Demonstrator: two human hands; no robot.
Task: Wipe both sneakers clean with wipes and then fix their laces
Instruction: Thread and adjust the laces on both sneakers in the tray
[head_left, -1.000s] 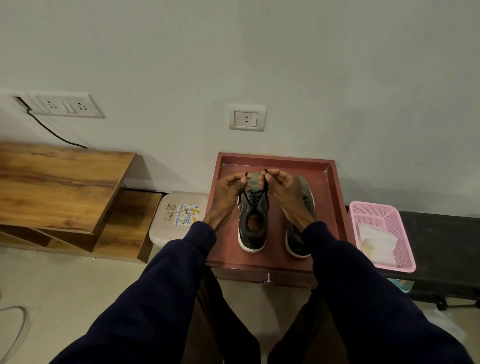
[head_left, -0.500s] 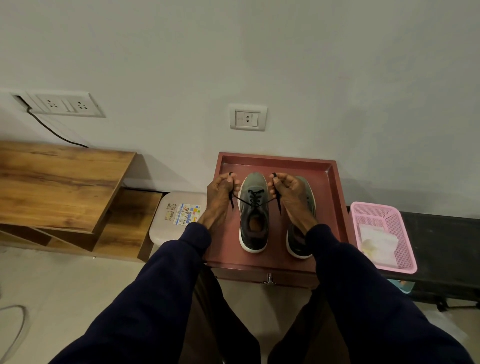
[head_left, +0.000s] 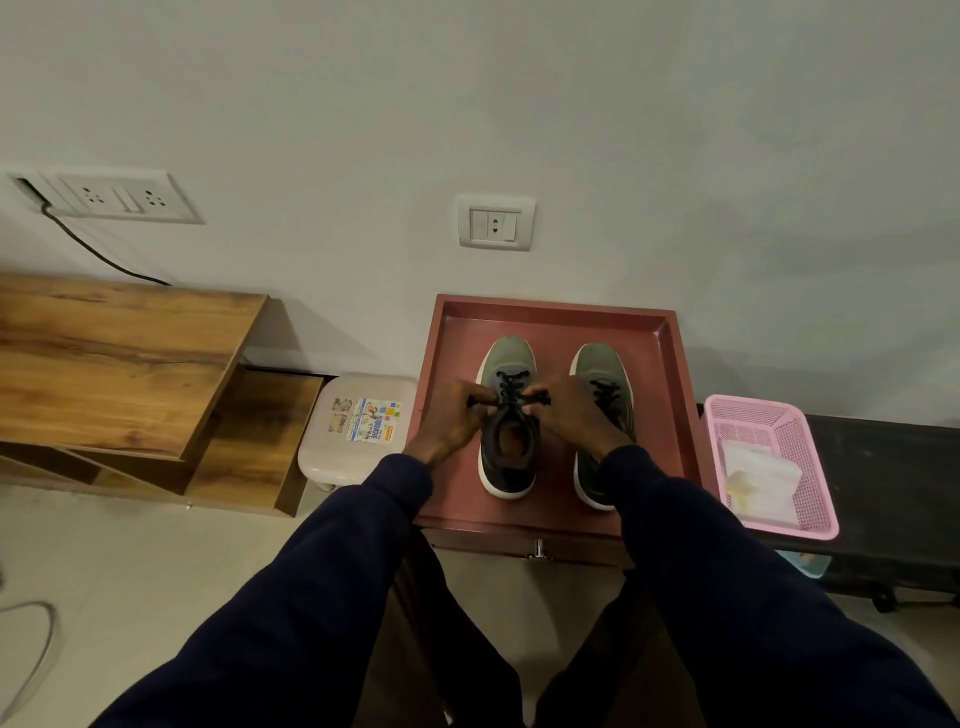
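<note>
My left hand (head_left: 451, 418) and right hand (head_left: 569, 415) have closed in from their spread, each pinching a black lace (head_left: 511, 385) end. The grey, white-soled sneaker (head_left: 506, 356) sits on the red tray (head_left: 451, 338); its mate (head_left: 597, 366) just beside.

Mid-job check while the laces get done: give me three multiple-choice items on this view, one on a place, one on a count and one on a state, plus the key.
1. On which side of the red tray is the pink basket? A left, B right, C behind it.
2. How many sneakers stand on the tray? A one, B three, C two.
3. What are the left hand and right hand doing? A both pinch the laces, B lie flat on the tray, C hang idle.

Key:
1 B, it sits past the tray's right edge.
2 C, a pair stands side by side.
3 A, fingers of both meet over the left sneaker.
</note>
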